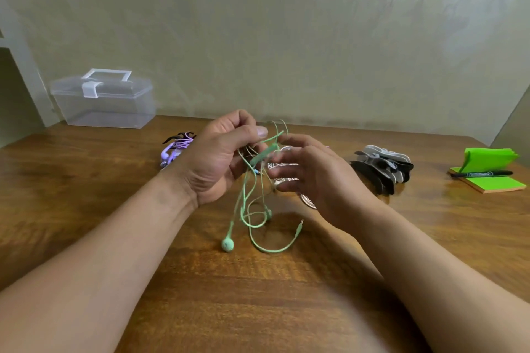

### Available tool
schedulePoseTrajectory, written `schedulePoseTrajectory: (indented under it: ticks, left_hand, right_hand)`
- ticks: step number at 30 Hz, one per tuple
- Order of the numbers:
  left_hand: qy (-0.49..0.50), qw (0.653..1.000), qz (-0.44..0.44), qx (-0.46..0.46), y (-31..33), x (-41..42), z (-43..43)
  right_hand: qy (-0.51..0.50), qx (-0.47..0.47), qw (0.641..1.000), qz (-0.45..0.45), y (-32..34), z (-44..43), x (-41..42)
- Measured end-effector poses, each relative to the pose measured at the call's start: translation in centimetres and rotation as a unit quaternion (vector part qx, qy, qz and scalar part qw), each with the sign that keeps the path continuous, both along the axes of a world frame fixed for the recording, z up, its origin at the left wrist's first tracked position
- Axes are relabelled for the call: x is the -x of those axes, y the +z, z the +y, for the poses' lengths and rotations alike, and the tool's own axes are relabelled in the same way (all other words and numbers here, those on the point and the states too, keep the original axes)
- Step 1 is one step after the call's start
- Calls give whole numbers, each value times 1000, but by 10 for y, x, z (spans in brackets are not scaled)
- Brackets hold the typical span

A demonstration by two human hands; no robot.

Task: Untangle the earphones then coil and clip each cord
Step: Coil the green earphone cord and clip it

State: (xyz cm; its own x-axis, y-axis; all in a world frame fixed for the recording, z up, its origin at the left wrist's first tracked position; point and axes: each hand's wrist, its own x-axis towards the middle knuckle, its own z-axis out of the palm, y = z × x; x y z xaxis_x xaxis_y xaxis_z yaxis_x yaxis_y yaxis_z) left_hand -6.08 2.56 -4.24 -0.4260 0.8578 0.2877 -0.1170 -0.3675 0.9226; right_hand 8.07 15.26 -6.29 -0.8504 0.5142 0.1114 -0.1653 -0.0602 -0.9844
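Seen from the head, the left hand [218, 157] pinches the green earphones [227, 244] up off the bench [86, 180], likely so tangled loops dangle free, while the blurred right hand [312, 178], fingers [289, 170] loosely spread and holding nothing, reaches for a strand.

Clear lidded box [103, 103] far left on wooden table [86, 195]; black marker [481, 174] across green notepad [499, 183] far right

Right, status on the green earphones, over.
Left hand pinches green earphones above the table. Right hand open beside them. Tangled, not yet coiled. Nothing blocking; clips lie right.
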Motion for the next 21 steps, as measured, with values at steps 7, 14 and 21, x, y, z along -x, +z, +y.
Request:
schedulePoseTrajectory:
  ticks: [7,14,21]
  left_hand:
    - [25,993,-112,-39,-1,8,4]
    - [89,986,-133,-44,-3,12,6]
    - [-50,993,-103,-9,-3,10,1]
  right_hand:
    - [14,-434,868,-240,11,5,-25]
    - [152,-586,729,-320,15,-24,-28]
    - [-102,-414,895,-133,9,-11,-18]
